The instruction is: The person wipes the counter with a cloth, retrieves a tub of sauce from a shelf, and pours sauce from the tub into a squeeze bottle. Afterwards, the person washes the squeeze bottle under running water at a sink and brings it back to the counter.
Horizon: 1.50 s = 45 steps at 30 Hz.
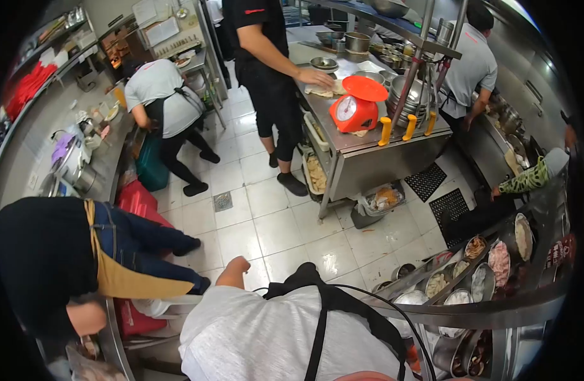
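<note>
My left hand hangs over the tiled floor beside my grey short sleeve. Its fingers look curled closed, and nothing shows in them. It touches nothing that I can see. My right hand is out of view. My grey shirt and black apron strap fill the lower middle. A dark cable runs across my right side. To my right, a rail of metal food pans holds several ingredients, including a pan of pink sliced meat.
Ahead, a steel counter carries a red scale; a person in black touches pale dough. A bin and black mats lie below. Other people work left and right. A red container stands left.
</note>
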Tool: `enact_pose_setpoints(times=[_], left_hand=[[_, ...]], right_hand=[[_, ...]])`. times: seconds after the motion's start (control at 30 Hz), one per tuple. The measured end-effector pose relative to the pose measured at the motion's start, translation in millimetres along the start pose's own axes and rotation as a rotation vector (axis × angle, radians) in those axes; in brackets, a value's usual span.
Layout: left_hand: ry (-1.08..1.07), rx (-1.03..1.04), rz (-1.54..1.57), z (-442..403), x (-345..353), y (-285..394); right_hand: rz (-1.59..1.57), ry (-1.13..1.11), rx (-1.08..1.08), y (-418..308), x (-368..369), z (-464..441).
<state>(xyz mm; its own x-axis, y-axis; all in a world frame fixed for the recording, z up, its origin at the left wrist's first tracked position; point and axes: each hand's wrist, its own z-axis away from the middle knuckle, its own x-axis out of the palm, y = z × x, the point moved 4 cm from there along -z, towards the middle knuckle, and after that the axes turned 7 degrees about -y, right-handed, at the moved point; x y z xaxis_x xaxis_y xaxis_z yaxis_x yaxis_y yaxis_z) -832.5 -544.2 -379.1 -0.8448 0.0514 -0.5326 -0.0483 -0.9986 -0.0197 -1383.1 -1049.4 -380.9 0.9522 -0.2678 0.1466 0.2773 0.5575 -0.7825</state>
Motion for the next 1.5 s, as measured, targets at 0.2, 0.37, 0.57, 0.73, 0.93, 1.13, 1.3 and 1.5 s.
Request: enact_pose_setpoints(times=[0.2, 0.37, 0.57, 0.73, 0.93, 1.13, 1.3, 1.5], left_hand=[[-0.145, 0.027, -0.065, 61.7, 59.9, -45.5], [0.042, 0.272, -0.054, 18.0, 22.7, 11.0], [0.125, 0.56, -0.029, 47.6, -65.8, 96.1], [0.138, 0.817, -0.279, 32.5, -120.2, 106.8], [0.084, 0.582, -0.434, -3.4, -135.2, 78.8], [-0.022, 0.583, -0.348, 7.4, -106.2, 89.9], [0.082, 0.802, -0.429, -15.4, -97.3, 117.4], [-0.037, 0.732, -0.224, -13.1, -82.1, 141.5]], right_hand=[[-0.022, -0.023, -0.042, -9.4, 2.7, -9.9], [-0.043, -0.012, -0.091, -13.8, 4.6, -5.3], [-0.116, 0.0, -0.203, -11.7, -11.8, 8.2], [-0.279, 0.173, -0.369, 28.1, -84.1, 48.7], [-0.482, 0.388, -0.327, 31.9, -86.0, 95.8], [-0.526, 0.517, -0.174, 13.8, -79.5, 133.0], [-0.633, 0.437, -0.146, 6.4, -83.5, 134.5], [-0.572, 0.411, -0.118, 0.3, -85.5, 121.3]])
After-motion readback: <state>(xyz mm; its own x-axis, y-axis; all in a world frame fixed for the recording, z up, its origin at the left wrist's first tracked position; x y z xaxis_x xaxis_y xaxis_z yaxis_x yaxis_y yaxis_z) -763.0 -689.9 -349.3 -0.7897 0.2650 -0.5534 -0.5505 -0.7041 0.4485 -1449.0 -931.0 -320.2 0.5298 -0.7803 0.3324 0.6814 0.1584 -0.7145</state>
